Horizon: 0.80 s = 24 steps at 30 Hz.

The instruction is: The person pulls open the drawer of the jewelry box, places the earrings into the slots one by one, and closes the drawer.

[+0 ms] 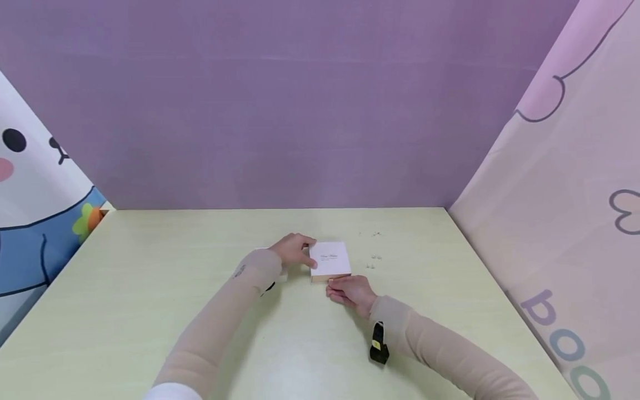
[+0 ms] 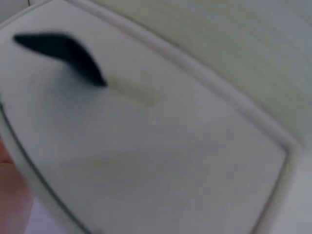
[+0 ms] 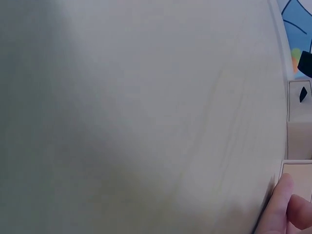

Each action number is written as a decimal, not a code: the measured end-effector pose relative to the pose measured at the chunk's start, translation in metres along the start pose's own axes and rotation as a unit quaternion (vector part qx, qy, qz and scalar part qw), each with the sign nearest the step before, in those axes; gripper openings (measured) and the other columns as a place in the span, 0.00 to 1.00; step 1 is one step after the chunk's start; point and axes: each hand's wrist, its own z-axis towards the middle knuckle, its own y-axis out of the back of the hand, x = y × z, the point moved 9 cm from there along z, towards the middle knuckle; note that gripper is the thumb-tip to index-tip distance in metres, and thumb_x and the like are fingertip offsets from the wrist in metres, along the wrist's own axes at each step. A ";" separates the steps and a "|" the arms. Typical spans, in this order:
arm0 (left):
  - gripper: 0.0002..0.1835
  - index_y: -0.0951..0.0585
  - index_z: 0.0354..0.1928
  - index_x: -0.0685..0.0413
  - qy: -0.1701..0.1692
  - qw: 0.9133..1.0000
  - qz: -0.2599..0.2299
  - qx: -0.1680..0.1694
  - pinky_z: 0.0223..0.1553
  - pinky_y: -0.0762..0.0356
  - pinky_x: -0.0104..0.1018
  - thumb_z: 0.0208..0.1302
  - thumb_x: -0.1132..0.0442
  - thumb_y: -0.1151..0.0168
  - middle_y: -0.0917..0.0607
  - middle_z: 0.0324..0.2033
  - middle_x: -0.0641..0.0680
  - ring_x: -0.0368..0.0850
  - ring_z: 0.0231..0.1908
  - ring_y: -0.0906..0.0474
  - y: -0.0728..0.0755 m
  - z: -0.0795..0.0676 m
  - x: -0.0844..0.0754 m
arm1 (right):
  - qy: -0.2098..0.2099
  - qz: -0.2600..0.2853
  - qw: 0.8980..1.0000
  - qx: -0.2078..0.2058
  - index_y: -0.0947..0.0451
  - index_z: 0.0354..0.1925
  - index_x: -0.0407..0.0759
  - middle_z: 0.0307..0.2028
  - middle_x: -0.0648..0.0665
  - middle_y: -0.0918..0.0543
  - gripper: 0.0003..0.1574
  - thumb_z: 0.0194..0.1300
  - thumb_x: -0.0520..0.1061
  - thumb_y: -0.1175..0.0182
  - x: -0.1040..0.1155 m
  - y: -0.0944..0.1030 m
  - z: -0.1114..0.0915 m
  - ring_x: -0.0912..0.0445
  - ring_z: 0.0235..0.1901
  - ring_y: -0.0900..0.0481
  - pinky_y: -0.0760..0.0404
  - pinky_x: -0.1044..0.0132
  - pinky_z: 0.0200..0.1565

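A small white box [image 1: 330,254] with fine printed text on its lid lies on the table, its tan front edge facing me. My left hand [image 1: 294,250] grips it at the left side, thumb near the front corner and a finger at the back corner. At the front edge, my right hand [image 1: 352,290] holds the box with curled fingers. The right wrist view has its fingertips against the tan face [image 3: 298,170]. Partly hidden under my left wrist is a second white box [image 1: 283,275]. Close up in the left wrist view, a white panel [image 2: 170,141] bears a dark tab [image 2: 73,51].
Several tiny earring-like pieces [image 1: 376,257] lie to the right of the box, with more small pieces [image 1: 376,234] behind them. The pale table [image 1: 150,300] ends at a purple backdrop [image 1: 280,111]. Printed cloths hang at both sides.
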 end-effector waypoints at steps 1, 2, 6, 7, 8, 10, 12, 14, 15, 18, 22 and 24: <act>0.40 0.32 0.63 0.53 0.001 1.000 -0.002 0.000 0.65 0.40 0.43 0.46 0.51 0.29 0.28 0.61 0.54 0.49 0.62 0.34 0.000 0.000 0.001 | 0.001 0.002 1.000 -0.002 0.24 0.43 0.28 0.25 0.45 0.15 0.14 0.60 0.36 0.41 0.000 0.000 0.000 0.60 0.25 0.17 0.18 0.72 0.33; 0.40 0.32 0.63 0.53 0.000 1.000 -0.006 0.000 0.65 0.41 0.43 0.46 0.51 0.29 0.28 0.61 0.54 0.49 0.62 0.34 -0.001 0.001 0.001 | 0.001 0.001 1.000 -0.005 0.24 0.43 0.28 0.25 0.45 0.15 0.14 0.60 0.36 0.41 0.000 0.000 0.001 0.60 0.25 0.17 0.18 0.72 0.33; 0.40 0.33 0.64 0.53 -0.008 1.000 -0.017 0.004 0.65 0.41 0.44 0.48 0.51 0.29 0.29 0.62 0.54 0.49 0.63 0.35 -0.004 0.001 0.003 | -0.006 -0.011 1.000 -0.021 0.23 0.42 0.29 0.24 0.45 0.15 0.13 0.60 0.36 0.41 -0.003 0.003 0.002 0.60 0.24 0.17 0.18 0.72 0.32; 0.40 0.33 0.64 0.53 -0.010 1.000 -0.018 0.004 0.65 0.41 0.44 0.48 0.51 0.30 0.29 0.62 0.54 0.49 0.63 0.35 -0.004 0.001 0.004 | -0.008 -0.015 1.000 -0.025 0.23 0.42 0.29 0.24 0.45 0.15 0.12 0.59 0.37 0.41 -0.003 0.003 0.002 0.61 0.24 0.17 0.18 0.72 0.32; 0.40 0.33 0.64 0.53 -0.013 1.000 -0.019 0.003 0.65 0.41 0.44 0.48 0.51 0.30 0.29 0.62 0.54 0.49 0.63 0.35 -0.004 0.001 0.004 | -0.008 -0.018 0.999 -0.026 0.23 0.42 0.30 0.24 0.45 0.15 0.12 0.59 0.37 0.40 -0.003 0.004 0.001 0.61 0.24 0.17 0.18 0.72 0.31; 0.40 0.32 0.64 0.53 -0.015 1.000 -0.016 0.001 0.65 0.41 0.43 0.48 0.51 0.30 0.29 0.62 0.54 0.49 0.62 0.35 -0.004 0.001 0.004 | -0.007 -0.021 0.999 -0.026 0.23 0.41 0.30 0.24 0.45 0.15 0.12 0.59 0.37 0.40 -0.003 0.003 0.001 0.61 0.24 0.17 0.18 0.72 0.31; 0.40 0.32 0.64 0.53 -0.015 1.000 -0.012 0.000 0.65 0.41 0.43 0.47 0.51 0.29 0.29 0.61 0.54 0.49 0.62 0.34 -0.003 0.000 0.003 | -0.006 -0.021 1.000 -0.023 0.23 0.42 0.30 0.25 0.45 0.15 0.12 0.59 0.37 0.40 -0.002 0.003 0.000 0.60 0.24 0.17 0.18 0.72 0.32; 0.40 0.32 0.63 0.53 -0.011 1.000 -0.010 0.001 0.65 0.41 0.43 0.46 0.51 0.29 0.28 0.61 0.54 0.49 0.62 0.34 -0.002 -0.001 0.002 | -0.005 -0.019 1.000 -0.021 0.23 0.42 0.30 0.25 0.45 0.15 0.12 0.59 0.36 0.41 -0.002 0.002 0.000 0.60 0.24 0.17 0.18 0.71 0.32; 0.40 0.32 0.63 0.54 -0.012 1.000 -0.008 0.001 0.65 0.40 0.43 0.46 0.52 0.29 0.28 0.61 0.55 0.49 0.62 0.34 -0.001 -0.001 0.001 | -0.004 -0.019 1.000 -0.020 0.23 0.42 0.30 0.25 0.45 0.15 0.12 0.59 0.36 0.41 -0.001 0.002 0.000 0.60 0.24 0.17 0.18 0.71 0.32; 0.40 0.31 0.63 0.54 -0.010 1.000 -0.008 0.001 0.64 0.40 0.43 0.46 0.53 0.28 0.27 0.60 0.55 0.49 0.61 0.33 0.002 -0.001 -0.002 | -0.004 -0.020 1.000 -0.023 0.23 0.41 0.30 0.24 0.45 0.15 0.12 0.59 0.36 0.40 0.000 0.003 0.001 0.60 0.24 0.17 0.18 0.71 0.32; 0.40 0.31 0.63 0.54 -0.002 1.000 -0.010 0.001 0.64 0.40 0.43 0.46 0.53 0.28 0.27 0.60 0.55 0.49 0.61 0.33 0.001 0.000 -0.002 | 0.000 -0.022 0.999 -0.023 0.22 0.42 0.31 0.25 0.45 0.15 0.12 0.59 0.36 0.40 0.001 0.003 0.000 0.60 0.24 0.17 0.18 0.71 0.32; 0.40 0.32 0.63 0.54 0.002 1.000 -0.013 0.001 0.65 0.40 0.42 0.46 0.53 0.28 0.27 0.60 0.55 0.49 0.61 0.33 0.001 0.000 -0.002 | 0.002 -0.023 0.999 -0.024 0.23 0.42 0.31 0.25 0.45 0.15 0.12 0.59 0.36 0.40 0.001 0.003 0.000 0.60 0.24 0.17 0.18 0.71 0.32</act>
